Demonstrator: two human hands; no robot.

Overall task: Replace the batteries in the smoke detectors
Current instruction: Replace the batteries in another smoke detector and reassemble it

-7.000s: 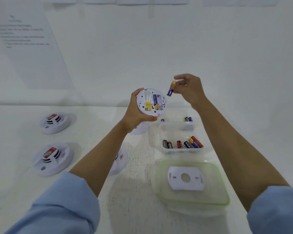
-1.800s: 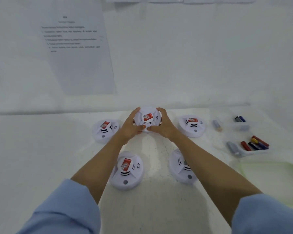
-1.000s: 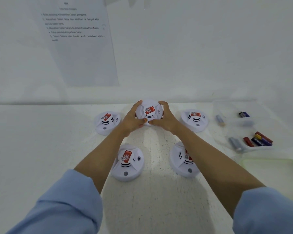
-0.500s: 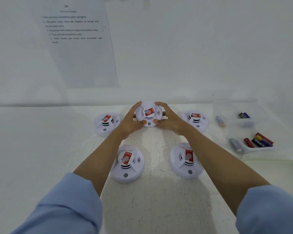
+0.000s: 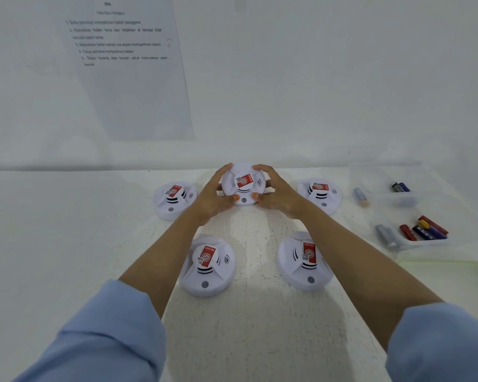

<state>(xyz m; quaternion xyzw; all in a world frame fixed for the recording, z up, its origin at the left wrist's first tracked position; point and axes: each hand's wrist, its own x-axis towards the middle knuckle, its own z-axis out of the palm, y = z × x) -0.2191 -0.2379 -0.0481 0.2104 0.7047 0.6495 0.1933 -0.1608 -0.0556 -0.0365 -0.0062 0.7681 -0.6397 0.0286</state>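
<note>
Just one wide-angle view here, taken from the head and aimed forward and down over both forearms at the white table (image 5: pixel 53 244), with the wall and its taped instruction sheet (image 5: pixel 133 78) caught up top. The edges are visibly bent by the lens. Both sleeves are cut off at the bottom.

A plain, staged test station rather than a lived-in room.
A bare white surface (image 5: pixel 66 244) meets a blank white wall (image 5: pixel 315 78); a printed white instruction sheet (image 5: pixel 133 78) with numbered steps hangs far left.
</note>
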